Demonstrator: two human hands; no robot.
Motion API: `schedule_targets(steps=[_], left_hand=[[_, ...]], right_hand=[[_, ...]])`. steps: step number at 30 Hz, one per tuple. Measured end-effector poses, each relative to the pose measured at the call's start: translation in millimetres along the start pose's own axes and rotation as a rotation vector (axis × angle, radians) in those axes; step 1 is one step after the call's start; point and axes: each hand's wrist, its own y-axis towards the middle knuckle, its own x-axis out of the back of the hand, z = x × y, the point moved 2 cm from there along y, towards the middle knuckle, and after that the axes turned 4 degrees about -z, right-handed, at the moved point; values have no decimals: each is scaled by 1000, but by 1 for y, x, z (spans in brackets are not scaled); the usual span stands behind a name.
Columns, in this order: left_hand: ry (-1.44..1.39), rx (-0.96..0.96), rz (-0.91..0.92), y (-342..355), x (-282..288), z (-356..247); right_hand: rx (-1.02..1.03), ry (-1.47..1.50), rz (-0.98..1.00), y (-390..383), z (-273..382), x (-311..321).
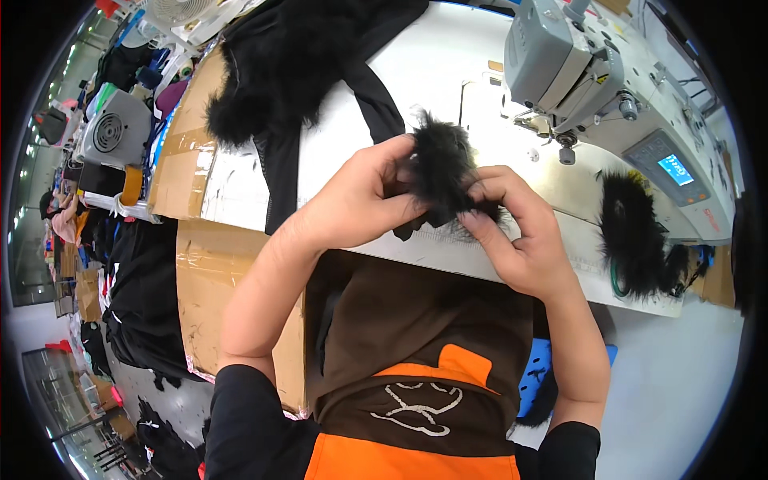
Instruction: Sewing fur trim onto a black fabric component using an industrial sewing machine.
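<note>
Head view shows a bunched, shaggy black fur piece.

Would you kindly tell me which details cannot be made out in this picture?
Head view: some fingertips of the left hand, hidden by the black fur piece.
Head view: the far end of the black furry cloth, cut off by the top edge.
Head view: whether the sewing machine is threaded, too small to tell.
</note>
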Motion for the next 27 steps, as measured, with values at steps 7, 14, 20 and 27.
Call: schedule_targets(steps=[7, 14, 20, 27], left_hand=[[-45, 29, 40, 6, 3, 3], [-30, 66, 62, 8, 3, 4], [-80, 15, 86, 7, -2, 1], [14, 30, 73, 8, -2, -6]], right_hand=[[-27, -37, 139, 4, -7, 0], [-15, -117, 261, 12, 0, -1], [-99, -99, 353, 11, -5, -3], [67, -272, 386, 7, 6, -10]])
